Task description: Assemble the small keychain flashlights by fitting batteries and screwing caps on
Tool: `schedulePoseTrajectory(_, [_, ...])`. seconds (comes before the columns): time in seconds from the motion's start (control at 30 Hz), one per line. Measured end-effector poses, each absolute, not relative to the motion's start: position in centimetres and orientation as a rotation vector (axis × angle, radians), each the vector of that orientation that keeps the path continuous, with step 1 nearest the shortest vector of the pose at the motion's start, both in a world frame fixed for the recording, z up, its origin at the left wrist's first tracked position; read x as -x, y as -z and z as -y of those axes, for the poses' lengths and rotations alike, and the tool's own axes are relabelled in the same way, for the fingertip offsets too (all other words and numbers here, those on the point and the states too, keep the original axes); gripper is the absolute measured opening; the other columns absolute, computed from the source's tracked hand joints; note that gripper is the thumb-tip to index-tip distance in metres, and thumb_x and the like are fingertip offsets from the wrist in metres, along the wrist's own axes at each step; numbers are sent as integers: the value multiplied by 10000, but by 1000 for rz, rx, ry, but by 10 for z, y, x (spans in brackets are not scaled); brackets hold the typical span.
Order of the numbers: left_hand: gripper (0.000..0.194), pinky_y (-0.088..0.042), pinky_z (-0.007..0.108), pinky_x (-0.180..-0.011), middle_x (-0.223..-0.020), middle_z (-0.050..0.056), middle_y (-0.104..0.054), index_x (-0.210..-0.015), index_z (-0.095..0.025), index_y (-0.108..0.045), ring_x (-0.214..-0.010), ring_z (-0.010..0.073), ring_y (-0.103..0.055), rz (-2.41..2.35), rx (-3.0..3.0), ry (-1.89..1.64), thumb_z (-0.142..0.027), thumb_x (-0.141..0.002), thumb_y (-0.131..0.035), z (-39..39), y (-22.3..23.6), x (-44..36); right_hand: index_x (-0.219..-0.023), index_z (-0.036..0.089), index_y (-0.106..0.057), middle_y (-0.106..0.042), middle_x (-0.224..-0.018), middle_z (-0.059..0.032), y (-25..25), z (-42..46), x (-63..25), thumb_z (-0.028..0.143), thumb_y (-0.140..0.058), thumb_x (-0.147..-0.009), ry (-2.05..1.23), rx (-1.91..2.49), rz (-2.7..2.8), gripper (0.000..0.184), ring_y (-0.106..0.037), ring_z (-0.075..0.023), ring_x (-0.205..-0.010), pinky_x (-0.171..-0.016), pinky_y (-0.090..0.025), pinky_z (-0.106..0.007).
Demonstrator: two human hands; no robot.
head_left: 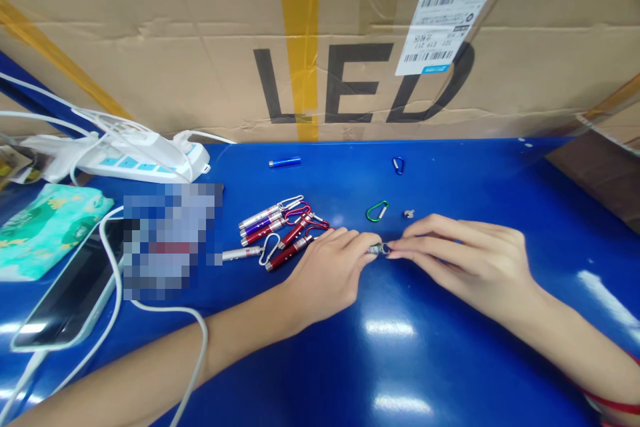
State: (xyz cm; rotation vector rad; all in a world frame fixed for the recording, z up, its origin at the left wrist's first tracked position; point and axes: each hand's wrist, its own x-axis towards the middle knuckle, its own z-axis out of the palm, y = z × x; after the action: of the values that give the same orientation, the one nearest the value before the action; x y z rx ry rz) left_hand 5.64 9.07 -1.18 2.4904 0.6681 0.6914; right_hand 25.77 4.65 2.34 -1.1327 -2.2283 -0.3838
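Left hand (333,270) is grasping a small metallic piece (379,249), the right hand's (475,260) fingertips pinching its ring end. Beyond them, a green metal carabiner (377,211) is lying near; bare blue tabletop (400,347) is extending nearer the wearer.

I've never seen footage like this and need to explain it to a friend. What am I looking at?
There is no machine here, only a person's bare hands. The single picture comes from a camera worn on the head, looking forward and down. On the blue table lie several slim metal tubes with clips, a separate blue tube, a green clip and a phone. The left hand and right hand meet at a small metallic piece, mostly hidden by fingers.
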Motion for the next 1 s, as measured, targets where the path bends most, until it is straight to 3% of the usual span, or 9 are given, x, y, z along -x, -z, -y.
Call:
schedulePoseTrajectory(0.17, [176,-402,330,-717,-889,39,-604,-1010,-149,-510,-754,198,-517,-624,-2455,-654,-136,-977,-338,-93,12,-56,-801,241,-720,-726,-783,28,-19,-46,-255,183,-626,-840,224,1179,2209,117,-655,-87,-588,-527,-454,-210])
schedulePoseTrajectory(0.43, [108,-402,318,-713,-886,30,-599,-945,-155,-497,-759,193,-524,-613,-2410,-545,-115,-946,-397,-94,7,-54,-745,219,-684,-711,-775,5,-16,-45,-252,199,-588,-863,-182,1241,2139,154,-664,-113,-715,-650,-484,-218])
schedulePoseTrajectory(0.77, [129,-383,290,-630,-809,25,-576,-925,-157,-483,-684,184,-503,-544,-2502,-622,-133,-954,-360,-93,9,-52,-712,225,-697,-674,-721,29,-16,-48,-249,203,-661,-803,-509,1337,2040,100,-608,-83,-610,-565,-434,-193])
schedulePoseTrajectory(1.0, [157,-406,308,-643,-832,35,-593,-947,-157,-486,-704,197,-523,-551,-2537,-655,-168,-986,-335,-92,9,-52,-646,181,-693,-618,-629,14,-18,-48,-242,199,-671,-773,-648,1405,1909,129,-487,-62,-477,-444,-371,-188])
